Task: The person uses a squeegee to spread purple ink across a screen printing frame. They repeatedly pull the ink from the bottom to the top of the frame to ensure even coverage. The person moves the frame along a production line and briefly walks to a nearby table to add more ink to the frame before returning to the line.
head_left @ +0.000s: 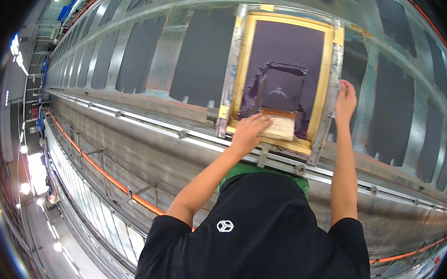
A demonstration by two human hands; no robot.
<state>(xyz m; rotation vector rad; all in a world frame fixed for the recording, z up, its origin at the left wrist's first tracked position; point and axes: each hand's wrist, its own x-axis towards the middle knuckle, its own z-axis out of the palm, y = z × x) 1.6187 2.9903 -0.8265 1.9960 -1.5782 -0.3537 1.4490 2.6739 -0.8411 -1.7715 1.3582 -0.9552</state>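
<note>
Though half-curled, two hands (251,133) (345,102): left round one squeegee (281,126), right against one grey frame (335,69).

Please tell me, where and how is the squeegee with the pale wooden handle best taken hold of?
Probably best by its broad, pale wooden handle, coming from the near side, by the person's body. The flat block offers a wide hold, while its reddish-brown far edge faces the glossy, dark purple screen. The person's left hand rests on its left end, leaving the right part bare.
</note>
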